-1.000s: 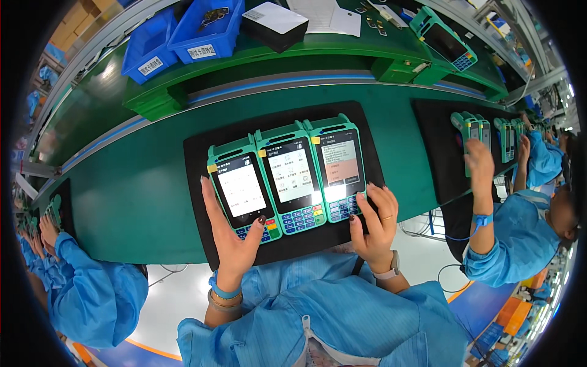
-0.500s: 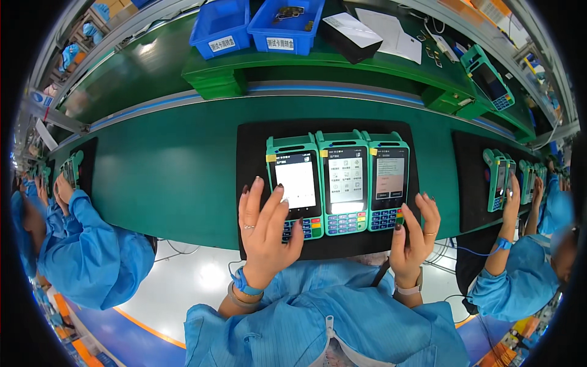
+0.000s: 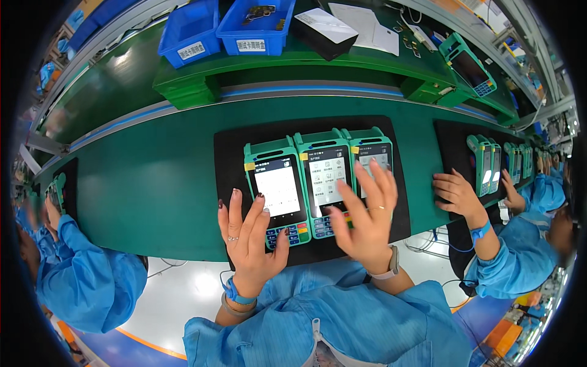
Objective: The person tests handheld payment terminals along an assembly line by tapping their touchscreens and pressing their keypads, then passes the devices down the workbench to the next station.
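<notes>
Three green card payment terminals stand side by side on a black mat (image 3: 228, 159). The left terminal (image 3: 278, 189) has a mostly white screen, while the middle terminal (image 3: 324, 174) displays a grid of icons. My right hand (image 3: 370, 223), fingers apart and holding nothing, is over the middle and right units. It hides the keypad and lower screen of the right terminal (image 3: 370, 150). At the left terminal's lower left edge, my left hand (image 3: 247, 248) has its fingers spread. They overlap the screen's edge and keypad; whether they touch it I cannot tell.
Two blue bins (image 3: 254, 43) stand on the green shelf beyond the table, beside white papers (image 3: 361, 30) and another terminal (image 3: 471, 67). At right, a co-worker's hand (image 3: 455, 192) is near more terminals (image 3: 486, 162). Another co-worker (image 3: 92, 263) sits at left.
My right hand has moved left and up from the right terminal's keypad, now covering much of that unit. The view has shifted slightly. The right co-worker's hand has left the terminals.
</notes>
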### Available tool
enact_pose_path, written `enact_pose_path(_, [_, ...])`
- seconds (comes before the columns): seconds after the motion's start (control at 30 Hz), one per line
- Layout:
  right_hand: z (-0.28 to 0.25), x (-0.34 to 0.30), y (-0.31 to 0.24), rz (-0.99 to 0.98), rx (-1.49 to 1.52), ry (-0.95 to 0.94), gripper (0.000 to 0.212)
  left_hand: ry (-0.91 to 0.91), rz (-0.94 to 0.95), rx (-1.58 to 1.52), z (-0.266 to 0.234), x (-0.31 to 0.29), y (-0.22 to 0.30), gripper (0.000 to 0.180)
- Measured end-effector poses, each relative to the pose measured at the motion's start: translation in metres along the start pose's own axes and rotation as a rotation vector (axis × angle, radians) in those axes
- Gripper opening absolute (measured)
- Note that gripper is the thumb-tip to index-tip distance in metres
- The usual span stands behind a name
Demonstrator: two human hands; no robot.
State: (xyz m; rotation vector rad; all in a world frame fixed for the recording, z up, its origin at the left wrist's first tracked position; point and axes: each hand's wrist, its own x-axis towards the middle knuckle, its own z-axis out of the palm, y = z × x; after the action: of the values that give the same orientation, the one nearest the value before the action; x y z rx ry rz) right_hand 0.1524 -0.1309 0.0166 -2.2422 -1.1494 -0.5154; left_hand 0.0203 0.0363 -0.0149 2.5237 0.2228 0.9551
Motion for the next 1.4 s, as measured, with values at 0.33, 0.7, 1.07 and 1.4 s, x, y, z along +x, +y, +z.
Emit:
enact_pose_path(0.33, [-0.004,-0.011,0.023,0.043,-0.054,0.012,0.041,-0.037,0.015,0.016,0.002,0.004,0.004,0.044])
enact_pose_path(0.7, [-0.003,-0.010,0.019,0.021,-0.038,0.016,0.036,-0.143,-0.041,0.083,0.012,0.022,0.019,0.044])
enact_pose_path(1.07, [0.001,-0.002,0.015,0.046,-0.056,-0.054,0.041,-0.015,0.026,0.055,0.014,0.008,0.008,0.042])
enact_pose_path(1.4, [-0.012,-0.016,0.047,0.184,-0.094,0.126,0.037,0.008,0.057,0.043,0.013,0.012,0.008,0.043])
